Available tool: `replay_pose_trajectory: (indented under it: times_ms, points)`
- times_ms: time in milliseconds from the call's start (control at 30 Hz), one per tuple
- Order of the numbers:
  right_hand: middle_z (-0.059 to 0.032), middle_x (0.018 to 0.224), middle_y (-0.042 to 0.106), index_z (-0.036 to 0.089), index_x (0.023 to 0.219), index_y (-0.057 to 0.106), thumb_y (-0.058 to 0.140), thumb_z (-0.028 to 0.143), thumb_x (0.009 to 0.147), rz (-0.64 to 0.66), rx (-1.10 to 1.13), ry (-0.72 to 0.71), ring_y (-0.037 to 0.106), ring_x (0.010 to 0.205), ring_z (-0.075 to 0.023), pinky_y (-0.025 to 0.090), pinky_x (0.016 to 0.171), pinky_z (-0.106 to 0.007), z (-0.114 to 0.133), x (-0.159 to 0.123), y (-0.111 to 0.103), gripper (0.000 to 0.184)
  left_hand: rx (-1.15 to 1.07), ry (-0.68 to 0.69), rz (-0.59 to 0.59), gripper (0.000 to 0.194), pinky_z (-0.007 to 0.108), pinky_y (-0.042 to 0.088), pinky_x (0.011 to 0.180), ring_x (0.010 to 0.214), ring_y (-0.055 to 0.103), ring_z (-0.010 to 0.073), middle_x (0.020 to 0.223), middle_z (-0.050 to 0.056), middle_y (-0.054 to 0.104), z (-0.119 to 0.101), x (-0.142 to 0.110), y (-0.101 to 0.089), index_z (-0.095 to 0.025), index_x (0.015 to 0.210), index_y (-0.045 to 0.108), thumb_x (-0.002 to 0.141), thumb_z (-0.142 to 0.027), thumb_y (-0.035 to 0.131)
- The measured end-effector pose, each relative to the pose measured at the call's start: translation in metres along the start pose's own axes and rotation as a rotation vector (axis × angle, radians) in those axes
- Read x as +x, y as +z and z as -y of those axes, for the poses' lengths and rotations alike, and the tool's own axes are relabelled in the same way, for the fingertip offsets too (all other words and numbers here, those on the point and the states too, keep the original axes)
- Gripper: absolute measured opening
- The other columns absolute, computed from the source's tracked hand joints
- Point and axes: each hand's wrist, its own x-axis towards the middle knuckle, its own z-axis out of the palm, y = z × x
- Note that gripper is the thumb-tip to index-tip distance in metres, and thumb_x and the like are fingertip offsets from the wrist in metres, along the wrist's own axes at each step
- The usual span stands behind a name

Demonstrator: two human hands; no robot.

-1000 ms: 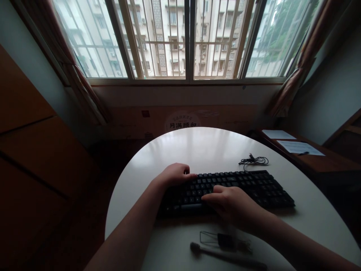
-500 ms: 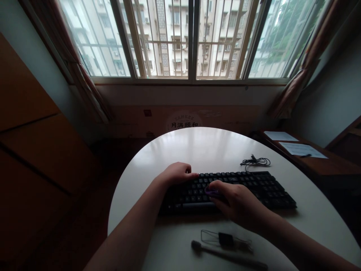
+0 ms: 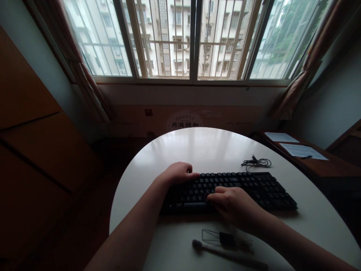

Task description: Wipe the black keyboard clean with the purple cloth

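Note:
A black keyboard lies across a round white table. My left hand grips its far left corner, thumb on the top edge and the other fingers curled behind. My right hand is closed in a pinch over the lower middle keys. Between its fingertips is a small purple ring-shaped tool, mostly hidden by the fingers. Nearer to me, a wire keycap puller with a black middle lies below the right wrist. Beside it rests a toothbrush with dark bristles.
The keyboard's coiled cable sits behind its right half on the white table. To the right stands a lower brown desk with paper sheets and a pen. A barred window is ahead, with curtains at both sides.
My right hand has shifted slightly down and turned, its fingers now covering more of the purple tool. My left hand stays on the keyboard's corner.

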Motion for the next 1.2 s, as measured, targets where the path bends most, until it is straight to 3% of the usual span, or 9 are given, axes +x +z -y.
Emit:
replay_pose_trajectory:
  times_ms: [200, 367, 767, 1200]
  points:
    - [0.0018, 0.073, 0.054, 0.021, 0.079, 0.065, 0.051, 0.016, 0.09, -0.053, -0.06, 0.05, 0.043, 0.058, -0.0092, 0.02, 0.054, -0.027, 0.004, 0.01, 0.006, 0.018, 0.002, 0.008, -0.004, 0.055, 0.028, 0.037, 0.059, 0.076, 0.06, 0.0201, 0.087, 0.003, 0.071, 0.0, 0.0, -0.001, -0.024, 0.086, 0.068, 0.08, -0.073, 0.044]
    - [0.0023, 0.072, 0.054, 0.021, 0.075, 0.062, 0.053, 0.014, 0.086, -0.014, -0.094, 0.042, 0.039, 0.055, -0.0089, 0.017, 0.053, -0.027, 0.006, 0.007, 0.002, 0.016, 0.003, 0.001, -0.014, 0.056, 0.027, 0.037, 0.059, 0.076, 0.06, 0.0202, 0.087, 0.004, 0.071, 0.0, -0.001, -0.001, -0.024, 0.086, 0.069, 0.08, -0.073, 0.043]
    - [-0.0003, 0.073, 0.057, 0.02, 0.079, 0.064, 0.047, 0.018, 0.094, -0.078, -0.107, 0.055, 0.048, 0.059, -0.0104, 0.02, 0.053, -0.027, 0.009, 0.013, 0.011, 0.022, 0.023, -0.001, -0.029, 0.052, 0.027, 0.038, 0.06, 0.079, 0.062, 0.0208, 0.088, 0.004, 0.071, -0.001, -0.001, 0.0, -0.023, 0.085, 0.069, 0.081, -0.07, 0.045]
    - [0.0006, 0.074, 0.057, 0.02, 0.082, 0.063, 0.05, 0.017, 0.091, -0.017, -0.104, 0.02, 0.046, 0.057, -0.0097, 0.019, 0.053, -0.028, 0.005, 0.006, 0.004, 0.017, 0.017, 0.004, -0.015, 0.052, 0.028, 0.039, 0.062, 0.079, 0.062, 0.0213, 0.088, 0.004, 0.071, 0.0, -0.002, -0.002, -0.023, 0.087, 0.069, 0.081, -0.069, 0.045]
